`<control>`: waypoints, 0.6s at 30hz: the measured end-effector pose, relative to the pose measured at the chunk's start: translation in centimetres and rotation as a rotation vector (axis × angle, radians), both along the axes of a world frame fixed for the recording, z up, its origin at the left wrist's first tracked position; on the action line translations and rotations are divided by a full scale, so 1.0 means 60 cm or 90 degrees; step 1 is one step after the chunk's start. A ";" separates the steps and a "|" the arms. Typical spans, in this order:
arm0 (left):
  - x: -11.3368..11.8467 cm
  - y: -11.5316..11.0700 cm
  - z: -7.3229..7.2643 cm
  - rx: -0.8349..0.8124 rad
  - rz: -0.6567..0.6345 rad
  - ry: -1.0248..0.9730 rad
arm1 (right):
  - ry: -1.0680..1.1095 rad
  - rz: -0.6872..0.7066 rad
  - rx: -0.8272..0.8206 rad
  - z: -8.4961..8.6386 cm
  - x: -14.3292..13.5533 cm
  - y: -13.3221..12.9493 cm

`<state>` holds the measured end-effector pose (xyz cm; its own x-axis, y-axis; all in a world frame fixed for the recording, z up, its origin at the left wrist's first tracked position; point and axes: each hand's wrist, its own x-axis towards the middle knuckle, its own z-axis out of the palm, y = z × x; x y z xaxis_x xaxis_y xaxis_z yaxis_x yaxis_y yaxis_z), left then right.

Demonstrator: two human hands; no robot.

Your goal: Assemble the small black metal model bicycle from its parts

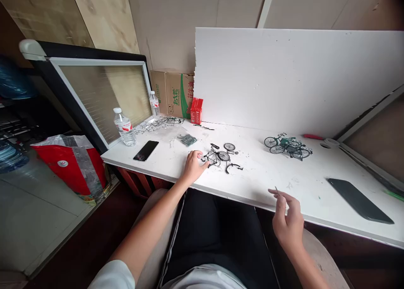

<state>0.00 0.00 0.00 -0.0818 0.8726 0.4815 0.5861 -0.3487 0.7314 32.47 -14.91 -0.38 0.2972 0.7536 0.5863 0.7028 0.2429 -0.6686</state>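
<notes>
My left hand (192,168) is at the near edge of the white table, its thumb and forefinger closed about one end of a small black model bicycle frame (213,157). A spoked wheel (224,156) lies against that frame. Just beyond are a loose wheel (229,147), a small black oval part (215,146) and a curved black mudguard-like piece (232,168). My right hand (288,217) is raised by the front edge, well to the right of these parts. Between its thumb and fingers a thin dark rod (277,191) is pinched; its exact kind is too small to tell.
Green and black model bicycles (287,146) stand at the back right. A dark tablet-like slab (360,200) lies at the right, a phone (146,150) at the left. A water bottle (125,128), black part frames (160,124), a bagged wheel set (188,140) and a red box (196,111) are farther back.
</notes>
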 end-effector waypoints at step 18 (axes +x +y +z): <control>0.012 0.049 -0.034 -0.100 0.033 0.074 | -0.019 0.132 -0.078 -0.013 -0.032 0.125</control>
<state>0.74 2.95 -2.02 -0.0802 0.9336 0.3492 0.6838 -0.2033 0.7007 30.55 -7.42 -1.13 0.1125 0.8627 0.4930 0.6664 0.3025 -0.6814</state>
